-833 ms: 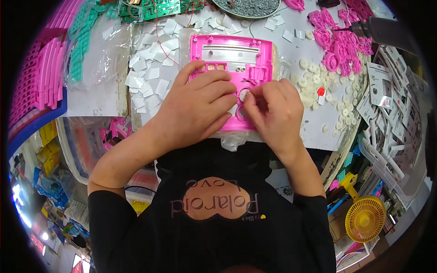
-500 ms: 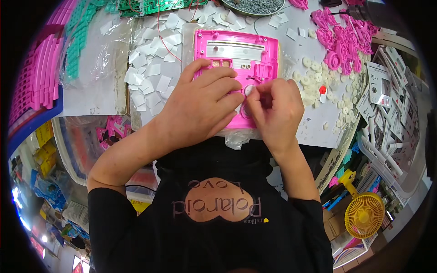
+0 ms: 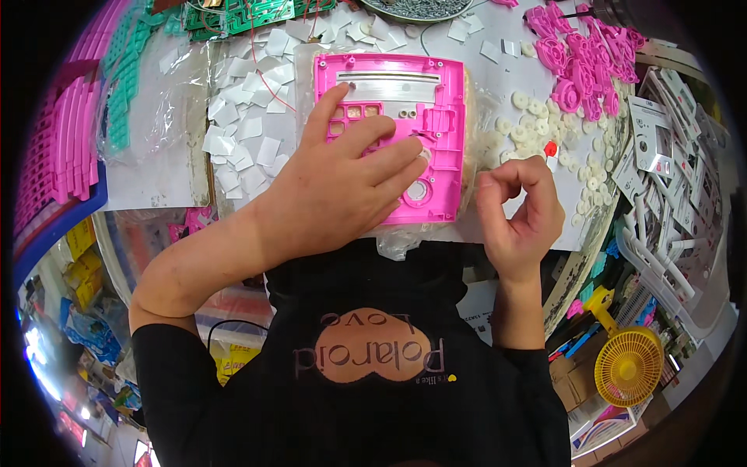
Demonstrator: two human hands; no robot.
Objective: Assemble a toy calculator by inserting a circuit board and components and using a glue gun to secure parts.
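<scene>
A pink plastic housing (image 3: 445, 175) lies open-side up in front of me, on clear plastic film. It has a silvery strip (image 3: 389, 91), small square compartments and a round ring-shaped seat (image 3: 418, 190). My left hand (image 3: 342, 175) rests over its left side with fingers spread, the index finger near the strip. Those fingertips touch the housing near a white round piece (image 3: 425, 153), which they partly cover. Just right of the housing, my right hand (image 3: 523, 214) is raised with thumb and index finger pinched together. Whatever may be between those fingertips is too small to make out.
White round pieces (image 3: 591, 175) and pink plastic parts (image 3: 583, 70) lie to the right. White square pieces (image 3: 233, 152) are scattered left. A dish of small metal parts (image 3: 424, 9) and green circuit boards (image 3: 249, 14) stand at the back. A yellow fan (image 3: 629, 366) is lower right.
My right hand has moved off the housing to the right, still pinched. My left index finger has stretched up toward the strip. The housing appears slightly farther left in the view.
</scene>
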